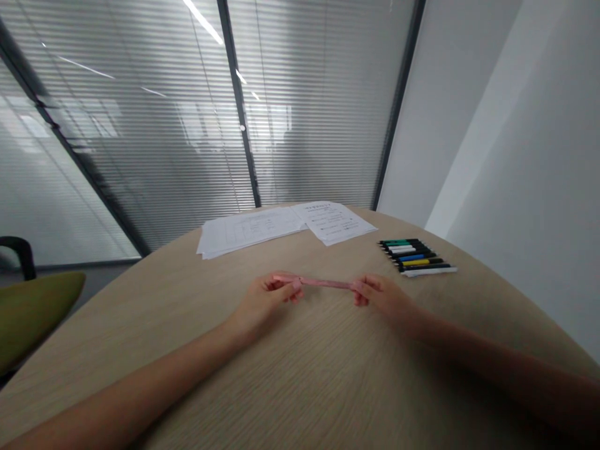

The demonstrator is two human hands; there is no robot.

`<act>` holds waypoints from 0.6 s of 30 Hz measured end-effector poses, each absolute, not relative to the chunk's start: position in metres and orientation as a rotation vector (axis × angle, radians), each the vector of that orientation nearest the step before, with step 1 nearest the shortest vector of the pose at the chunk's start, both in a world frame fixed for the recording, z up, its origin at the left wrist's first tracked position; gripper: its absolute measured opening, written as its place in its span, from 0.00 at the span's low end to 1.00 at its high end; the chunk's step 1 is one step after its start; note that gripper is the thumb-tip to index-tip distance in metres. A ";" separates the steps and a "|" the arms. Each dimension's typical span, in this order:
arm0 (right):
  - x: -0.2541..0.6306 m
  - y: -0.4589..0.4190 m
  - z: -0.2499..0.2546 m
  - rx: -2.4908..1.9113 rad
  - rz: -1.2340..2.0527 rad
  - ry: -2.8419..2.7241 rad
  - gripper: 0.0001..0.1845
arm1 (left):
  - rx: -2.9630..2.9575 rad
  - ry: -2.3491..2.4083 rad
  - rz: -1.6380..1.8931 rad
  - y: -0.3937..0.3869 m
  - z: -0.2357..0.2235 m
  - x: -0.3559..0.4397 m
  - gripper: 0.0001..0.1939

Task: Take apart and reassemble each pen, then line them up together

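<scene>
A narrow pink strip [325,283] is stretched almost level between my two hands, a little above the wooden table; its material is too blurred to tell. My left hand [269,297] pinches its left end between thumb and fingers, and a short bit of pink shows past the thumb. Its right end sits in the pinch of my right hand [382,297]. Beyond my right hand lies a row of several pens [415,256] with black, green, white, blue and yellow parts.
Printed sheets of paper [253,231] lie at the far side of the round table [323,375], with another printed sheet [335,222] overlapping them. A green chair [40,306] stands at the left. Behind are glass panels with blinds and a white wall.
</scene>
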State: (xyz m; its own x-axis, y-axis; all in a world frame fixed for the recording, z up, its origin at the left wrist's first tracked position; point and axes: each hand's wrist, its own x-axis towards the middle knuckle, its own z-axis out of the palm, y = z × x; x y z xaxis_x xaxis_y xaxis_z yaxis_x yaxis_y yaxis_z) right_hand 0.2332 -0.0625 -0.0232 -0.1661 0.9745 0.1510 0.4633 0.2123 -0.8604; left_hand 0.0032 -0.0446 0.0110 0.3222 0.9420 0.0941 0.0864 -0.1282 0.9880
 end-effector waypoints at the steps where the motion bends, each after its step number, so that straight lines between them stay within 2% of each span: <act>1: 0.235 -0.061 -0.024 -1.346 0.881 -1.733 0.16 | 1.543 1.002 0.970 -0.043 0.010 0.002 0.06; 9: 0.240 -0.063 -0.024 -1.476 0.659 -1.778 0.20 | 2.045 1.073 0.824 -0.042 0.003 -0.004 0.04; 18: 0.237 -0.064 -0.025 -1.502 0.637 -1.693 0.20 | 2.113 1.032 0.789 -0.047 0.002 -0.002 0.06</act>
